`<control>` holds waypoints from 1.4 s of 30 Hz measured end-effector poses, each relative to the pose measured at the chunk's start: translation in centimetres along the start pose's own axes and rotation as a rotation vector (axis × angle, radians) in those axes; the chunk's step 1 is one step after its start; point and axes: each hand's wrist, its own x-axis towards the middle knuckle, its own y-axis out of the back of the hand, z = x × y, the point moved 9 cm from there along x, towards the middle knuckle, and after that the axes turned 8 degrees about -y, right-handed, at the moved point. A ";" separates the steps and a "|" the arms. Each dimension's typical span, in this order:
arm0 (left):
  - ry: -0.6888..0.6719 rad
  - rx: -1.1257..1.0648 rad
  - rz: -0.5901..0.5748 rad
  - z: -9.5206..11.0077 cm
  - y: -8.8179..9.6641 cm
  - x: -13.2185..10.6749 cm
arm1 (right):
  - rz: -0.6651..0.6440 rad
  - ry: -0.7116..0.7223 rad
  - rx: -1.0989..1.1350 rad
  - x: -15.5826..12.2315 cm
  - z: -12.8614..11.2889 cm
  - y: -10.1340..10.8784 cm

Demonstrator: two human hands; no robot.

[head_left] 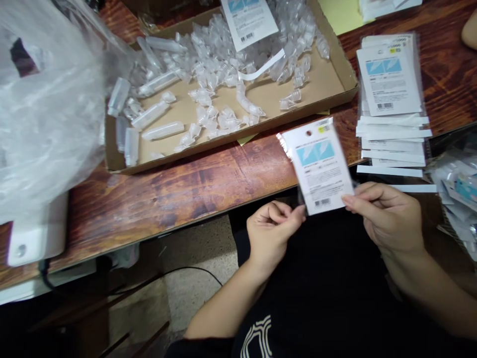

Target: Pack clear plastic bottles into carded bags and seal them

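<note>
Between my two hands is a white printed card in a clear plastic bag (322,171), tilted a little, with two blue pictures, a hole at its top and a barcode at its bottom. My left hand (270,231) pinches the bag's lower left corner, thumb against the curled fingers. On the opposite side, my right hand (391,214) grips the lower right corner between thumb and fingers. Just beyond the bag stands a shallow cardboard tray (337,74) of small clear plastic nozzles (223,72) and tubes (164,130). Another printed card (251,25) lies on the pieces.
Bagged cards (393,82) are stacked at the right, their white adhesive strips fanned toward me. A large clear plastic bag (48,109) covers part of a white device (37,238) at the left. More packets (460,191) sit at the right edge, below the wooden table (179,194).
</note>
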 end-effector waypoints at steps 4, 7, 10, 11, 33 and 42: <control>0.043 -0.051 0.059 -0.2 1.1 0.4 | 0.170 0.007 0.090 0.6 -0.7 1.9; 0.167 -0.052 -0.068 -0.9 0.1 -0.1 | 0.073 0.012 0.047 0.7 -0.9 1.1; 0.307 -0.017 -0.252 -1.8 -1.8 -1.0 | -0.033 0.014 0.010 0.4 -0.6 0.2; 0.347 -0.001 -0.307 -2.1 -2.4 -1.3 | -0.057 0.011 0.002 0.3 -0.5 0.0; 0.410 -0.121 -0.235 -3.1 -4.0 -1.6 | 0.178 1.101 -1.070 -7.5 -5.6 -5.2; 0.370 -0.175 -0.198 -2.9 -3.4 -1.7 | 0.256 0.871 -1.003 -5.5 -3.9 -3.5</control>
